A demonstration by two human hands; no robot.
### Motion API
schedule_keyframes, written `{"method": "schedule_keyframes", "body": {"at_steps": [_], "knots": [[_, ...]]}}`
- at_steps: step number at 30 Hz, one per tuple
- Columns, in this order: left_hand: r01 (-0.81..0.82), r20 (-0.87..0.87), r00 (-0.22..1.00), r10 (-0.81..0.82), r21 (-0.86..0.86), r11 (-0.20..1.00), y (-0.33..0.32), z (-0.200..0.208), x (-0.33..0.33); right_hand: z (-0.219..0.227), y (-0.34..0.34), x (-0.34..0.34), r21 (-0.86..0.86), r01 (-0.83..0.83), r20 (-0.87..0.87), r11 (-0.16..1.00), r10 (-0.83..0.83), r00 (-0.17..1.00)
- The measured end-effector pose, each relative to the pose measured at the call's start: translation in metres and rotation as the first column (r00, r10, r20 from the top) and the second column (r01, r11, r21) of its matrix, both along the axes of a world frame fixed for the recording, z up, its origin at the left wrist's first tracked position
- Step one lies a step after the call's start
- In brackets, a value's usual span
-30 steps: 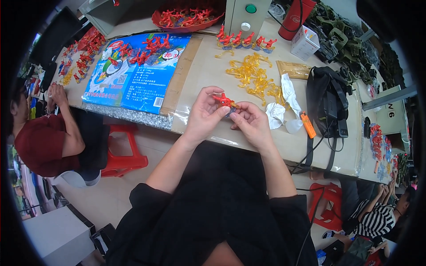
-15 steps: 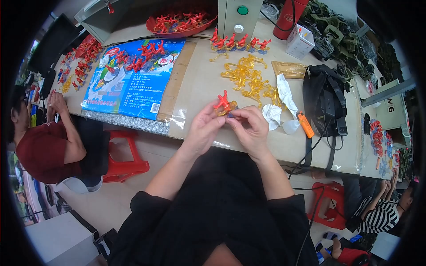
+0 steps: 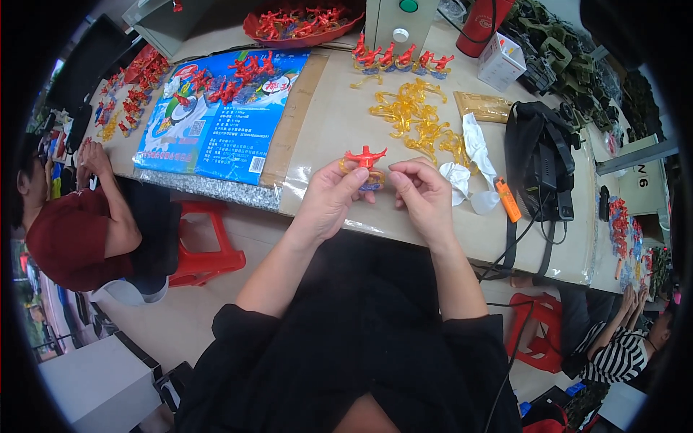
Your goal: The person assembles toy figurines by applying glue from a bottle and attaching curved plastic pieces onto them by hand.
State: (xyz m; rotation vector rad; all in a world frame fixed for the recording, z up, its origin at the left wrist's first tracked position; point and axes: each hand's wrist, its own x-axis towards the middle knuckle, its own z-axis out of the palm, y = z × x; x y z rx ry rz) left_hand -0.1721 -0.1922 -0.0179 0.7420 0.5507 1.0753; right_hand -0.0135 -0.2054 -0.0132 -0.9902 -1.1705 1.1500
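My left hand (image 3: 333, 198) grips a small red toy figurine (image 3: 367, 157) between thumb and fingers. Under its red body with outspread arms are a clear blue base and a clear yellow part. My right hand (image 3: 424, 198) is just to the right of the figurine, apart from it, its fingers curled and thumb drawn in toward the index finger. Whether anything small is pinched there is hidden. Beyond my hands lies a pile of loose clear yellow curved pieces (image 3: 411, 108). A row of similar red figurines (image 3: 404, 56) stands behind that pile.
A red tray (image 3: 307, 37) of figurines is at the back; more lie on a blue printed sheet (image 3: 224, 137) at left. Crumpled white tissue (image 3: 456, 177), an orange lighter (image 3: 509, 200) and a black bag (image 3: 538, 151) are at right. Other people sit on both sides.
My right hand has come off the figurine and moved slightly right. The figurine is turned in my left hand, its arms now spread sideways. The view has shifted a little.
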Motion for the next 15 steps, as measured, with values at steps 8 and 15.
{"method": "schedule_keyframes", "body": {"at_steps": [8, 15], "knots": [[-0.059, -0.037, 0.998, 0.060, 0.024, 0.998, -0.0001, -0.0066, 0.0020, -0.0024, 0.0001, 0.0005, -0.045, -0.102, 0.080, 0.994, 0.105, 0.991], [-0.051, -0.015, 0.999, 0.051, 0.030, 0.998, -0.0005, -0.0069, 0.0024, 0.0015, 0.0002, -0.0014, -0.040, -0.128, 0.083, 0.991, 0.131, 0.988]]}}
